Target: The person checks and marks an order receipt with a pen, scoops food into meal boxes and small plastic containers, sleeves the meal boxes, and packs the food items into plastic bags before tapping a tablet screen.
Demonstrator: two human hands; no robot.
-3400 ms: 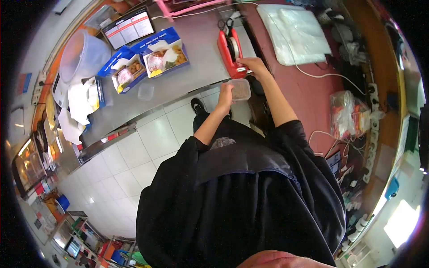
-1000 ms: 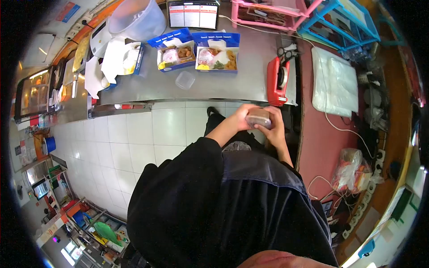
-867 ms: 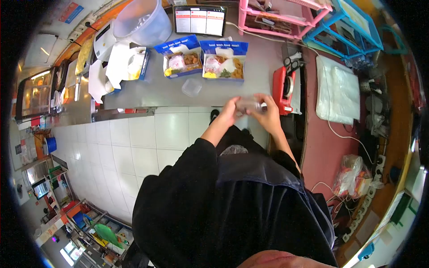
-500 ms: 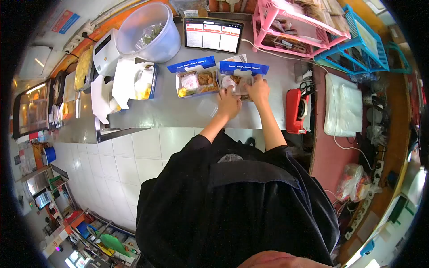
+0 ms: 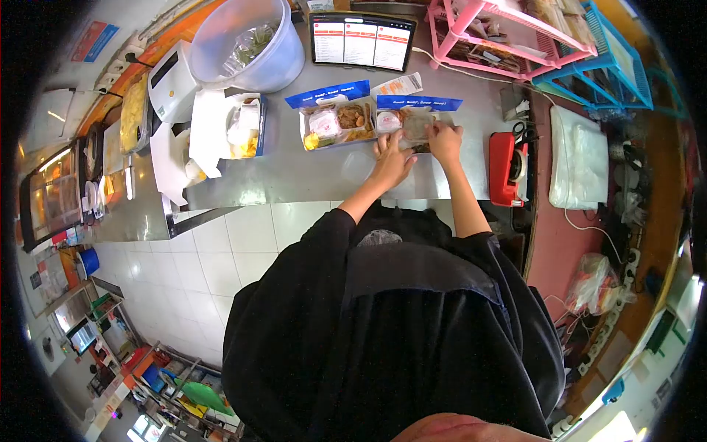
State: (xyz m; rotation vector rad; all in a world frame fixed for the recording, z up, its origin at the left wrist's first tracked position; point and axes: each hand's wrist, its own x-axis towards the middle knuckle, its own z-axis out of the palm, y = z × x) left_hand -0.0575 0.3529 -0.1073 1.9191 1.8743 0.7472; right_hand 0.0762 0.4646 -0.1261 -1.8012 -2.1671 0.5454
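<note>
A meal box with a blue printed flap lies open on the steel counter, with a white wrapped bundle in its left part. In its right part is a clear plastic tub; brown contents show through or under it. My right hand pinches the tub's right edge, fingertips bent. At the box's near side, my left hand rests with fingers stretched and a little apart, touching beside the tub. A second open meal box stands directly left, holding a wrapped bundle, brown food pieces and something yellow.
A tablet stands behind the boxes. To the left are another open box and a large translucent bucket. A red tape dispenser sits at right, near scissors. Pink and blue racks stand behind.
The view has shifted, so the counter items sit slightly right and higher. Both hands stay at the right box, and the clear tub now sits flatter inside it.
</note>
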